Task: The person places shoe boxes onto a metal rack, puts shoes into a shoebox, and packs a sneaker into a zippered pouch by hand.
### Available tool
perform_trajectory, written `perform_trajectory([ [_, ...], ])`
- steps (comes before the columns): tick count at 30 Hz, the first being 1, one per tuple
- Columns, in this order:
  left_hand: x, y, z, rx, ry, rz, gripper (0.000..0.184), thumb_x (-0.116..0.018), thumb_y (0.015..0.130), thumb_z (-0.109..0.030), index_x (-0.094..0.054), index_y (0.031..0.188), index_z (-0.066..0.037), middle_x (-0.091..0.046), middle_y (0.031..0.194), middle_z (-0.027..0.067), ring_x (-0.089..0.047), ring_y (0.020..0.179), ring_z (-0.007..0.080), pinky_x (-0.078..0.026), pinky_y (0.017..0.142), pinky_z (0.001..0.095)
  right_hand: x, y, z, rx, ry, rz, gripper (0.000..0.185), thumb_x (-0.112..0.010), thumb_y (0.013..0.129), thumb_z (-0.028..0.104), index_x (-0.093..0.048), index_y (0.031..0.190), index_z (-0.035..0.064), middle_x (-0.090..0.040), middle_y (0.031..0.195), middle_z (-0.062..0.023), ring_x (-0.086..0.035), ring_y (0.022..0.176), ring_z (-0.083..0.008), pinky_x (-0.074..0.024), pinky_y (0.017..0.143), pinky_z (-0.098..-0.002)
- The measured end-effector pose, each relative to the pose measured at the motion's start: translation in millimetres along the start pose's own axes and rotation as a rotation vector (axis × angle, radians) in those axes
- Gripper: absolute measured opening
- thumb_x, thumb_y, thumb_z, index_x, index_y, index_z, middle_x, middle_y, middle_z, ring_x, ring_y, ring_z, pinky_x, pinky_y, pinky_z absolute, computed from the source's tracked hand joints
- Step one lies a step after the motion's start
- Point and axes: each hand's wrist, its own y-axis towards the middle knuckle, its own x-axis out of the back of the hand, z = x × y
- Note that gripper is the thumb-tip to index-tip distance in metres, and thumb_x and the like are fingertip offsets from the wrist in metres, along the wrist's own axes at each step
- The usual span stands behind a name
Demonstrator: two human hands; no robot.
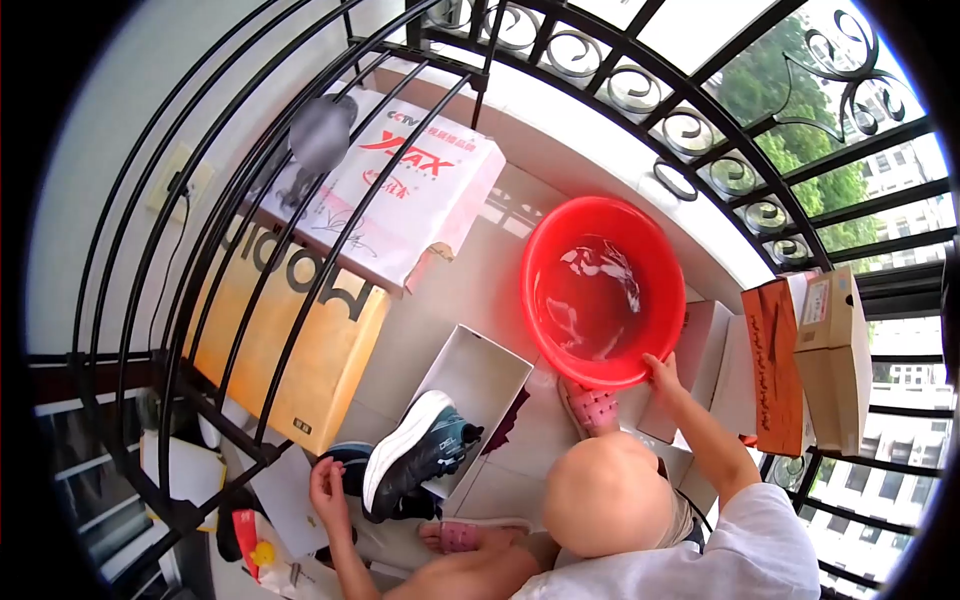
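Note:
My right hand (pixel 661 371) grips the near rim of a round red plastic basin (pixel 533 310), with water showing inside it. The basin seems tilted toward me. My left hand (pixel 326 490) is low on the left, fingers loosely bent and nothing visible in them. Closest to it are a dark shoe (pixel 349 462), partly hidden, and a dark teal running shoe (pixel 432 448) with a thick white sole. That running shoe leans against an open pale shoebox (pixel 477 365). Both my feet wear pink slippers (pixel 597 407).
A white printed carton (pixel 400 190) and a yellow-orange box (pixel 280 335) stand at the left behind a black metal rack (pixel 330 265). An orange box (pixel 770 365) and a tan shoebox (pixel 835 360) are at the right, beside the barred window (pixel 735 130).

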Motion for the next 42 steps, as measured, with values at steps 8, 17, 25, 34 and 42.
perform_trajectory([
  [8,10.8,-20.5,1.2,0.075,0.015,-0.071,0.024,-0.053,0.093,-0.011,-0.054,0.113,0.001,-0.061,0.098,0.0095,-0.059,0.087,0.0149,-0.047,0.080,0.0258,-22.3,42.0,38.8,0.152,-0.119,0.112,0.054,-0.062,0.082,0.011,-0.034,0.128,0.0133,-0.056,0.115,-0.0071,-0.061,0.092,-0.0189,-0.0525,0.061,-0.0316],
  [17,17.3,-50.4,9.8,0.188,0.037,-0.089,0.025,-0.053,0.093,-0.009,-0.052,0.116,0.001,-0.061,0.100,0.0081,-0.058,0.092,0.0148,-0.047,0.081,0.0265,-72.3,86.0,135.1,0.223,-0.377,0.401,0.059,-0.063,0.081,0.009,-0.034,0.132,0.0090,-0.054,0.121,-0.0088,-0.054,0.108,-0.0203,-0.0462,0.087,-0.0350],
  [25,60.9,-127.3,-69.7,0.537,-0.151,0.088,0.074,-0.054,0.091,-0.038,-0.012,0.146,-0.010,-0.017,0.150,0.0081,-0.036,0.129,0.0330,-0.017,0.111,0.0488,-112.9,128.0,192.3,0.409,-0.612,0.540,0.067,-0.065,0.079,0.009,-0.031,0.136,0.0050,-0.051,0.125,-0.0130,-0.051,0.114,-0.0243,-0.0404,0.097,-0.0368],
  [34,11.2,-297.9,-186.5,0.507,-0.571,-0.671,0.050,-0.056,0.091,-0.030,-0.040,0.131,-0.005,-0.054,0.115,0.0101,-0.054,0.103,0.0186,-0.042,0.089,0.0319,-63.9,166.2,175.0,0.905,-1.382,0.411,0.048,-0.039,0.093,0.042,-0.051,0.115,0.0015,-0.063,0.096,-0.0212,-0.061,0.092,-0.0374,-0.0464,0.080,-0.0479],
  [42,-171.7,-444.9,-90.9,0.818,-0.907,-0.656,0.036,-0.053,0.085,-0.033,-0.058,0.110,-0.007,-0.061,0.086,0.0024,-0.057,0.082,0.0086,-0.047,0.073,0.0272,-75.8,134.3,229.2,-0.355,-1.740,0.914,0.040,-0.053,0.087,0.046,-0.066,0.095,0.0088,-0.065,0.075,-0.0073,-0.065,0.070,-0.0201,-0.0483,0.055,-0.0331],
])
